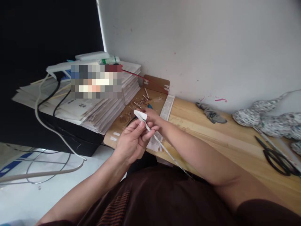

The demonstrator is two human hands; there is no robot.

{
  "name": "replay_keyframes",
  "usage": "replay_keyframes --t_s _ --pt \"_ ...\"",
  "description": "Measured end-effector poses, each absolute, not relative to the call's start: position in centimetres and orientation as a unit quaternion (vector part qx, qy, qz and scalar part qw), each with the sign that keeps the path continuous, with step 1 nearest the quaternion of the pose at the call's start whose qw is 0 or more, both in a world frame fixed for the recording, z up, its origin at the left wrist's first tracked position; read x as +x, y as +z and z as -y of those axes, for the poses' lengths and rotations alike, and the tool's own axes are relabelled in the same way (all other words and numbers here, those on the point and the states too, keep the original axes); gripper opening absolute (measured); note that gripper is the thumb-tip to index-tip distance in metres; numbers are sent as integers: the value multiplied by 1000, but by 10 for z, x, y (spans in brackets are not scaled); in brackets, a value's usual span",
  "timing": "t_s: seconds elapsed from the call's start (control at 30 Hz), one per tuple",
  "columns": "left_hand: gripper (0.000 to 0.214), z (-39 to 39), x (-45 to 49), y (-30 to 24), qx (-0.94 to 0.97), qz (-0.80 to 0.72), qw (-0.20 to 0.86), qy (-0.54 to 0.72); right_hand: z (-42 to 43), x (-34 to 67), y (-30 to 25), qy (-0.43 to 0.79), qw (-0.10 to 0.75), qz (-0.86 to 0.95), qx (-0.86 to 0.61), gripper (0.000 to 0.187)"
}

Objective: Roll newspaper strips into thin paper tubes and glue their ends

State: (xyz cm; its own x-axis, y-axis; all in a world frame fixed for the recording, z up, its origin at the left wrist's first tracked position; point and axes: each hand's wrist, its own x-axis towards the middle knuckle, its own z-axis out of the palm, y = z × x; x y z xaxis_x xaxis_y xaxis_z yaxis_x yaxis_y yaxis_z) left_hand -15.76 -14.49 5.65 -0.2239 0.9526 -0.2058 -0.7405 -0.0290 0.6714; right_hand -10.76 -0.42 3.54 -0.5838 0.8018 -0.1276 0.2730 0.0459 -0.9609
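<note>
Between the thumb and fingers of my left hand [135, 133] is a thin rolled paper strip [164, 148]. Its upper end opens out into a flat white flap, and its printed length slants down to my lap. Just behind the flap, my right hand [151, 114] reaches over the brown board [161, 102]. The flap and my left hand cover most of its fingers, so its grip is hidden. A small blue piece [150, 106] shows right beside my right hand; what it belongs to cannot be made out.
Small paper scraps [143, 101] lie on the board. A tall paper stack [113, 108] carries a white power strip [63, 69] with cables. Rightward on the wooden table [188, 116] are a grey cloth piece [211, 113], black scissors [277, 160] and bundles of twisted paper cord [265, 119].
</note>
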Motion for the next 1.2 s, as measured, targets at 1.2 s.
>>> replay_keyframes --t_s 1.2 --pt "3 123 -159 51 146 -364 595 702 46 28 90 683 338 574 -299 40"
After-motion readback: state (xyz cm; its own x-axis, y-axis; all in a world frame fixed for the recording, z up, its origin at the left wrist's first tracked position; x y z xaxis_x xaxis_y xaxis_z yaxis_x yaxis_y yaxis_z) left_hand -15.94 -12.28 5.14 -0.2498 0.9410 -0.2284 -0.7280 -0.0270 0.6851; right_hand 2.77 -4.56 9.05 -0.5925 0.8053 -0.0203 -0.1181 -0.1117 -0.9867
